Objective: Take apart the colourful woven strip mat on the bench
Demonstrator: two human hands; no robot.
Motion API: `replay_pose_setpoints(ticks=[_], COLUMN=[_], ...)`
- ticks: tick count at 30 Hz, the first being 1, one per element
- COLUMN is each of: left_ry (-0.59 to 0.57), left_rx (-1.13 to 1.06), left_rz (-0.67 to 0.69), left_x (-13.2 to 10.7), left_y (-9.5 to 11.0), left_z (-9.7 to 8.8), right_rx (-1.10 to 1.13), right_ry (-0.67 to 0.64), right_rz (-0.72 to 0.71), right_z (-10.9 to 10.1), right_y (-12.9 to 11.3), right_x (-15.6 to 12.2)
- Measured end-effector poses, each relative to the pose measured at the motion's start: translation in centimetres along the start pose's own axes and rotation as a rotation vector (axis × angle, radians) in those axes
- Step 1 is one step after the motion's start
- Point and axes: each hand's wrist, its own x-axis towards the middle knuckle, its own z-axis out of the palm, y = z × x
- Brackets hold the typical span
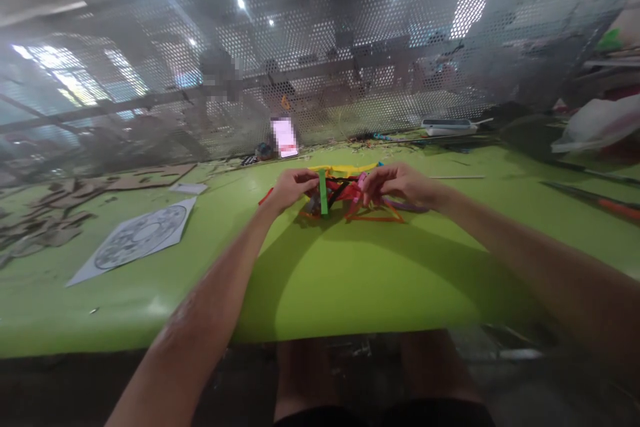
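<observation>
A heap of coloured paper strips [350,199] lies on the green table [350,280], with red, orange, yellow and purple pieces mixed together. My left hand [293,188] is closed at the heap's left side, pinching a green strip [323,193] that stands upright. My right hand [395,183] is closed at the heap's right side, its fingers pinching a pink strip [361,180]. Both forearms stretch out over the table towards the heap.
A printed sheet with a round pattern [137,240] lies at the left. Cardboard scraps [65,207] cover the far left. A phone [285,138] leans on the perforated metal screen [350,67] behind. A white device [447,125] and long tools [595,200] are at the right.
</observation>
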Motion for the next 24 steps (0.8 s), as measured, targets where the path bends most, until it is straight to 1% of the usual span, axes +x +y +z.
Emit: replay_pose_setpoints(ticks=[3, 7, 9, 12, 14, 16, 20, 22, 24], left_ry=[0.013, 0.011, 0.013, 0.046, 0.052, 0.019, -0.129, -0.177, -0.182], left_rx=[-0.062, -0.161, -0.194, -0.195, -0.178, -0.169, -0.128, -0.110, -0.122], left_rz=[0.008, 0.051, 0.071, 0.066, 0.058, 0.054, 0.038, 0.037, 0.042], left_x=[-0.1, -0.4, -0.4, -0.4, -0.3, -0.4, -0.8, -0.9, -0.9], left_y=[0.5, 1.5, 1.9, 2.1, 2.1, 2.0, 2.2, 2.3, 2.2], left_z=[0.3, 1.1, 1.2, 0.8, 0.4, 0.1, -0.1, 0.0, 0.0], right_rx=[-0.038, -0.083, -0.088, -0.016, 0.038, 0.016, -0.127, -0.109, -0.060], right_ry=[0.097, 0.175, 0.260, 0.404, 0.474, 0.534, 0.645, 0.703, 0.768], right_rz=[-0.005, -0.024, -0.049, -0.100, -0.136, -0.171, -0.233, -0.242, -0.234], right_z=[0.0, -0.2, -0.4, -1.0, -1.4, -2.0, -3.5, -4.3, -5.0], right_y=[0.2, 0.7, 0.6, 0.2, 0.0, 0.1, 1.1, 1.6, 1.9], right_x=[0.2, 0.5, 0.6, 0.7, 0.8, 0.9, 1.3, 1.5, 1.6])
